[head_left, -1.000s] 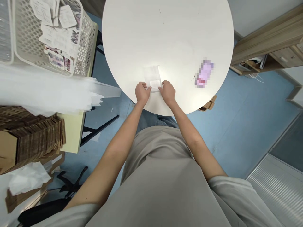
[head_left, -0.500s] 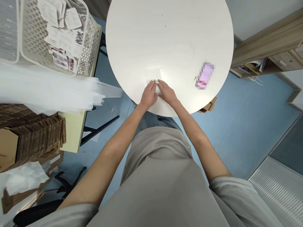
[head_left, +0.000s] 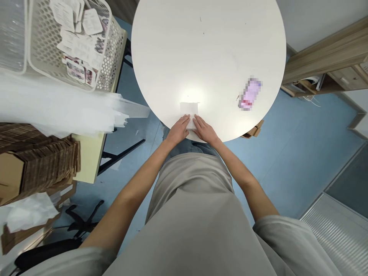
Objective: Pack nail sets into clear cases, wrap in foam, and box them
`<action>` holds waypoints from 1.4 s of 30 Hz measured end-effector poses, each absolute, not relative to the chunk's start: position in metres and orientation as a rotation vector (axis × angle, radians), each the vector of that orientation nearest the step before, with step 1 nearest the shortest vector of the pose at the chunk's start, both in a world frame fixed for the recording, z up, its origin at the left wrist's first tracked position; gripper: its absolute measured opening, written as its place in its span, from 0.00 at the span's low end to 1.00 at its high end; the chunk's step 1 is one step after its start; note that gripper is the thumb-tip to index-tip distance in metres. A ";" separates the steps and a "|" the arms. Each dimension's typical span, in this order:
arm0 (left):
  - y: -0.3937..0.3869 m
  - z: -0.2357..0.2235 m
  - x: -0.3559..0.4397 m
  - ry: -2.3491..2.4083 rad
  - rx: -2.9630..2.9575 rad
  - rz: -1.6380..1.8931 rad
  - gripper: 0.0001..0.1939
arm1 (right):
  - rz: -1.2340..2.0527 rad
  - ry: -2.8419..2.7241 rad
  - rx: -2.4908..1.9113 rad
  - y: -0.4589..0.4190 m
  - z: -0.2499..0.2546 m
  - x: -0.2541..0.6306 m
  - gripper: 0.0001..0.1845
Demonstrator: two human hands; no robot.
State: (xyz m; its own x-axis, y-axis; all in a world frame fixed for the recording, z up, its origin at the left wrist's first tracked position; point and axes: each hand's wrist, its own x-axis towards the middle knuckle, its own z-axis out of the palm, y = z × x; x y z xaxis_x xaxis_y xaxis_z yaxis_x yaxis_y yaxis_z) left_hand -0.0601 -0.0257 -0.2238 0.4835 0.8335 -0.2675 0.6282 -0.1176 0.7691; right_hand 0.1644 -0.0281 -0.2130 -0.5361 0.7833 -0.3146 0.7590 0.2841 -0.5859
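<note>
A small white rectangular sheet (head_left: 189, 110), thin and slightly see-through at its edges, lies flat close to the near rim of the round white table (head_left: 207, 50). Whether it is paper or thin plastic film, I cannot tell. My left hand (head_left: 179, 128) rests on its near left part, fingers stretched forward. Opposite it, my right hand (head_left: 204, 129) lies on the near right part with fingers also extended. Both thumbs point inward at the sheet's near end, which the hands partly cover.
A pixelated purple object (head_left: 250, 94) lies on the table's right side. To the left, a perforated basket (head_left: 113, 57) holds printed cards, beside a pile of white sheets (head_left: 57, 105) and stacked folded cardboard (head_left: 48, 161). A wooden cabinet (head_left: 324, 57) stands at right.
Both hands and the white sheet have slid toward me, nearer the table's front rim. The sheet's far part shows more plainly now, and the hands are slightly farther apart.
</note>
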 end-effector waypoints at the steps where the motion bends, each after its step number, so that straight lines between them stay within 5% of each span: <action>1: -0.023 -0.221 -0.061 1.257 1.801 0.281 0.39 | 1.103 -2.494 -1.495 -0.025 -0.213 0.166 0.33; 13: 0.037 -0.221 -0.050 1.782 1.421 0.222 0.10 | 1.095 -2.306 -1.974 0.045 -0.200 0.145 0.29; 23: 0.038 -0.232 -0.036 1.933 1.246 0.353 0.09 | 1.097 -2.389 -1.790 0.093 -0.203 0.135 0.17; 31: 0.025 -0.229 -0.032 1.993 1.134 0.452 0.24 | 1.187 -2.270 -2.246 0.042 -0.183 0.124 0.10; 42: 0.031 -0.217 -0.043 1.821 1.237 0.212 0.07 | 1.294 -1.814 -2.354 0.015 -0.183 0.120 0.06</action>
State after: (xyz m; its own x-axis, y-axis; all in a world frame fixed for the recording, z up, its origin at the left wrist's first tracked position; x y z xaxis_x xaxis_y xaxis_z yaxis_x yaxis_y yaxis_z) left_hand -0.0429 0.0306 -0.2166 -0.0976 0.8128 -0.5744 0.6587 0.4854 0.5749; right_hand 0.1198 0.0154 -0.1833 0.0571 0.7713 -0.6338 0.8506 -0.3700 -0.3736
